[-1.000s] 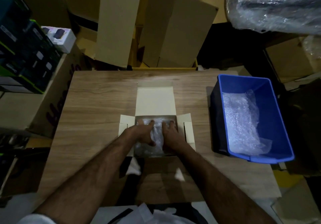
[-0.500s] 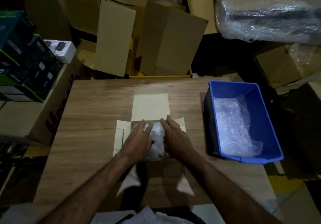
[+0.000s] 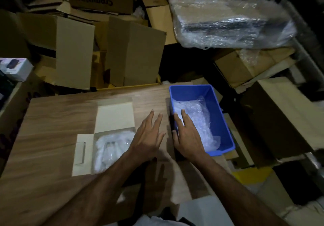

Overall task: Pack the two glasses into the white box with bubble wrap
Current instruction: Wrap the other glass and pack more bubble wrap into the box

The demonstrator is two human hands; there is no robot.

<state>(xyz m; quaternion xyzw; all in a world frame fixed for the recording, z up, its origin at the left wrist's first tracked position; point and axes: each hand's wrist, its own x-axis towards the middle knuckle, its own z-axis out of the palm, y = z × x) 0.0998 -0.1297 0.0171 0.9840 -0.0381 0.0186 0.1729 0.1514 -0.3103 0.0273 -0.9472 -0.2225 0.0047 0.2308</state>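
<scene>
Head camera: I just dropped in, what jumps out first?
The blue bin at the table's right edge, with bubble wrap inside, stands out most; the open right hand reaches over its near wall. Left of it, the open left hand hovers beside the white box, which holds bubble-wrapped glasses.

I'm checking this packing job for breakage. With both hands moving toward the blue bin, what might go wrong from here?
1. The white cardboard box is open and unheld; its bubble-wrapped glasses have no top cushion visible and may rattle.
2. The left hand hovers beside the box and might knock it.
3. The right hand pulling bubble wrap could drag the blue plastic bin off the wooden table.
</scene>
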